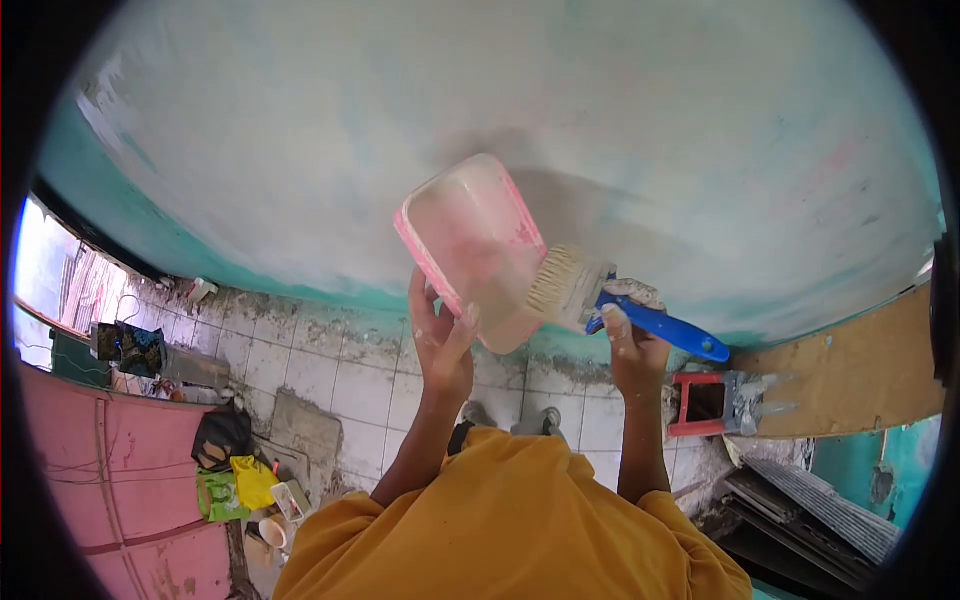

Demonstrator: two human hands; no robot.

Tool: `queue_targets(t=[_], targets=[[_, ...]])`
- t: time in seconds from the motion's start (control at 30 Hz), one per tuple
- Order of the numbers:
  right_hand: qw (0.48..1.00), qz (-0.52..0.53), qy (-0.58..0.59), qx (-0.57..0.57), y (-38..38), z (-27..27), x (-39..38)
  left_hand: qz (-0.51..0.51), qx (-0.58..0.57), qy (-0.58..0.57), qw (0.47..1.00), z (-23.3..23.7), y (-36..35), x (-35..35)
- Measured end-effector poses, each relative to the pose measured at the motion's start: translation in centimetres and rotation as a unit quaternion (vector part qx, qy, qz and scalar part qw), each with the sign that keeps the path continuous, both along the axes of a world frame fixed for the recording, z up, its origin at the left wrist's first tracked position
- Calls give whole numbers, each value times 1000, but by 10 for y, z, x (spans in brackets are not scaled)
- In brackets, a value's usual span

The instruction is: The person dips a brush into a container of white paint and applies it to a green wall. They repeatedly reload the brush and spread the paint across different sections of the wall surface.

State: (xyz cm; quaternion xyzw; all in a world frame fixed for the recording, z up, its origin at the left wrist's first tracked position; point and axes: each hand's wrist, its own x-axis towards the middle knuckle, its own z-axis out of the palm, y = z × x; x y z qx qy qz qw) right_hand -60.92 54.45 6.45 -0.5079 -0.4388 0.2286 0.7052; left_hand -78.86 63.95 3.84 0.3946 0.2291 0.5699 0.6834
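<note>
My left hand [443,340] is closed on the lower left rim of a pink plastic tub [522,222], its inside coated with whitish paint. The tub is tilted, with its open side facing me. In my right hand [637,345] is a wide paintbrush [663,325] with a blue handle, gripped near the ferrule. Its pale, paint-caked bristles point left and overlap the tub's right edge in this view. White paint smears the fingers of both hands. Behind the tub rises a wall [330,130] with patchy white paint over turquoise.
A red stool [697,404] stands on the right by a brown board [840,370]. Stacked grey corrugated sheets [810,515] lie at lower right. On the left are a pink panel [140,470], a yellow bag [255,482] and a black bag [222,437]. White floor tiles [360,395] are stained.
</note>
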Motion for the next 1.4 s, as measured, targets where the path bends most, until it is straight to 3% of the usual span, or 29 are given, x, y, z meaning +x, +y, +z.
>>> queue_targets(t=[0.07, 0.13, 0.3, 0.4, 0.47, 0.67, 0.8, 1.3, 1.4], targets=[[999, -42, 3, 10, -4, -4, -8, -2, 38, -3, 999, 1, -4, 3], [967, -63, -247, 4, -9, 14, -11, -6, 43, -2, 999, -5, -6, 4], [965, -66, -252, -32, -21, 13, -16, 11, 57, 19, 998, -14, -11, 7], [981, -72, -178, -9, -25, 9, -19, 23, 52, 16, 998, -11, -16, 9], [963, -92, -252, 9, -25, 9, -19, 21, 57, 13, 998, -12, -17, 8], [961, -52, -252, -100, -18, -8, -20, 7, 74, 29, 997, -12, -22, 9], [960, -51, -251, -114, -15, -13, -22, -14, 67, 13, 998, -7, -29, 11], [958, -123, -233, -114, -37, -2, -18, 18, 36, 10, 999, -14, -27, 6], [937, -173, -285, -109, -38, -5, -16, 21, 44, 9, 999, -14, -27, 5]])
